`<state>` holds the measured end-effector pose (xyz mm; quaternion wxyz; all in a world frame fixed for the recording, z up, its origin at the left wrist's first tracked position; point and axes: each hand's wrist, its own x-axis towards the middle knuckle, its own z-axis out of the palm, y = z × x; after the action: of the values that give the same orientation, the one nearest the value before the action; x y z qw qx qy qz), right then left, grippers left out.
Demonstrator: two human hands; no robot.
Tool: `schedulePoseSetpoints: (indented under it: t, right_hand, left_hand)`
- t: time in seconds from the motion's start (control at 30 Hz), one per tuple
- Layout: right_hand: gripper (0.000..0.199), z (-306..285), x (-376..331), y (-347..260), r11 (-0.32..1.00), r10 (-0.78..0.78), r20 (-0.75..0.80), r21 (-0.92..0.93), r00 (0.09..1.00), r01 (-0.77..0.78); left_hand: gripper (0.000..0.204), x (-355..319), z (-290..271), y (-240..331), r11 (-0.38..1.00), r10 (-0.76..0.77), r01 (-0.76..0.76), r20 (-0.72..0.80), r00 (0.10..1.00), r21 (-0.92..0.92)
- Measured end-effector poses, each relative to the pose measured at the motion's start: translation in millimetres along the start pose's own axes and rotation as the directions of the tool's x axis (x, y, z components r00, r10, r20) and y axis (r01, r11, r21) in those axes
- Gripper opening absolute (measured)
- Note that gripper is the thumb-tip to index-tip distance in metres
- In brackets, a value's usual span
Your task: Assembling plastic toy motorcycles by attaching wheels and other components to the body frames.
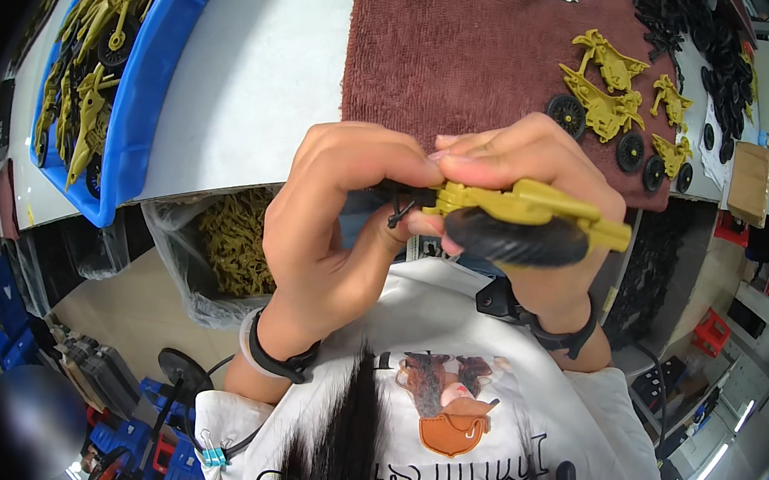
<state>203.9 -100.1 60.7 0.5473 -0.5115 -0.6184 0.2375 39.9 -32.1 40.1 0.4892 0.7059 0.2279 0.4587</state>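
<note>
One yellow plastic motorcycle-shaped assembly, smooth and moulded, ribbed in places; located between both hands, above the lap, just off the table edge. Fitted low on its side facing the body: one black tyre, matte, tread finely grooved. At its left end: one thin black part, stalk-like, knob-tipped.

Left hand: fingers curled, narrowed to a pinch about the black part; exact contact of thumb partly hidden. Right hand: fingers bent and closed around the yellow body, thumb tip near left index tip.

Beyond: maroon towel, looped pile, spread over a smooth white tabletop. On the towel, right side: yellow frame pieces, angular, openwork; black wheels, round, thin-rimmed, some beside the frames. Farther right: heap of black parts, many ring-shaped.

Left: blue plastic tray, smooth-walled, curved in view, filled with yellow-and-black assemblies. Below table level: clear plastic bag, crinkled, holding small yellow pieces, densely tangled.
</note>
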Motion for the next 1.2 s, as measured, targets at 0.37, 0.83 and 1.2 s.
schedulePoseSetpoints:
  t: [0.37,0.83,1.2]
  right_hand:
    - [0.04,13,2,0,0.989,0.075,-0.132,0.133,0.988,-0.057]
    - [0.029,29,-12,-7,0.967,0.136,-0.259,0.244,0.956,-0.072]
    - [0.03,28,-11,-5,0.952,0.2,-0.158,0.266,0.967,-0.153]
  left_hand:
    - [0.031,0,-2,-6,0.996,0.019,-0.026,-0.085,0.996,-0.08]
    - [0.019,-10,5,-19,0.962,0.249,-0.239,-0.07,0.966,0.132]
    - [0.015,-16,8,-21,0.953,0.28,-0.253,-0.167,0.945,0.169]
